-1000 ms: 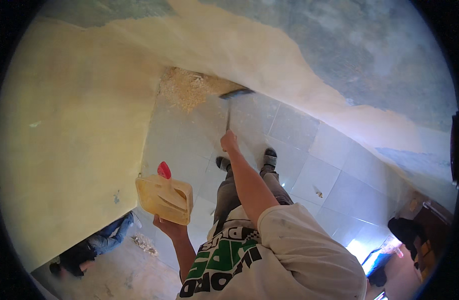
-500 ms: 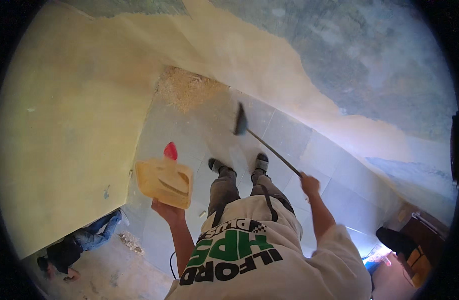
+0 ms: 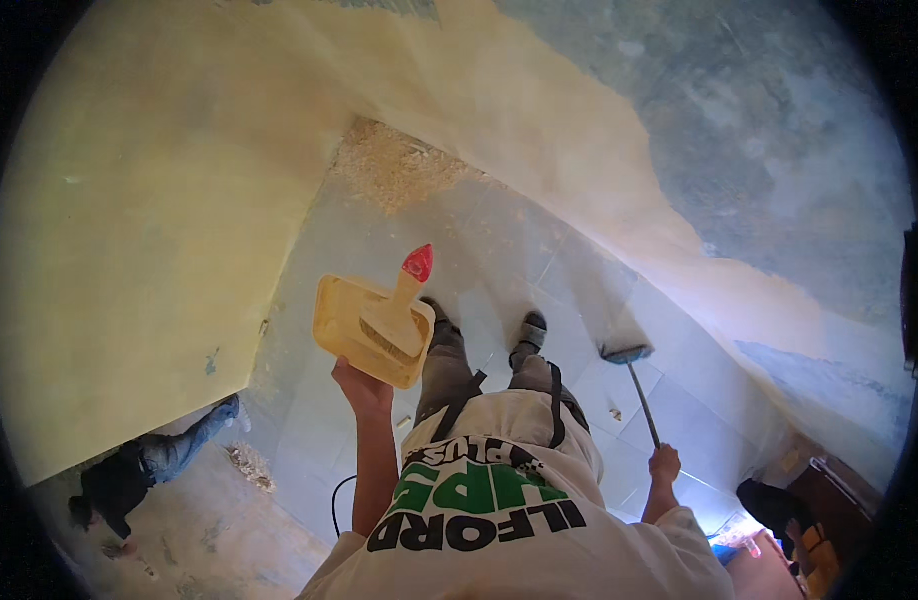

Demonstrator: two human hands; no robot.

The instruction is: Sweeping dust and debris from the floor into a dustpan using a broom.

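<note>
My left hand (image 3: 363, 388) is closed on the lower rim of a shallow yellow plastic tub (image 3: 339, 312), holding it tilted in front of my left side. A wide hand brush (image 3: 392, 318) lies in the tub, its pale handle with a red tip sticking out past the rim. Away to my right, my right hand (image 3: 664, 464) is wrapped round the thin handle of a broom (image 3: 627, 354). The broom's dark head is down at the grey tiled floor, right of my feet, and slightly blurred.
A heap of pale debris (image 3: 389, 168) fills the far corner between a yellowish wall (image 3: 159, 230) and a patchy, partly grey-blue wall (image 3: 759, 130). Another small pile (image 3: 251, 468) lies at lower left, near a person in jeans (image 3: 169, 460). Another person (image 3: 779, 510) is at lower right.
The broom head has swung from in front of my feet to the right and nearer, and my right hand has drawn back. The tub with the brush has shifted slightly right in view.
</note>
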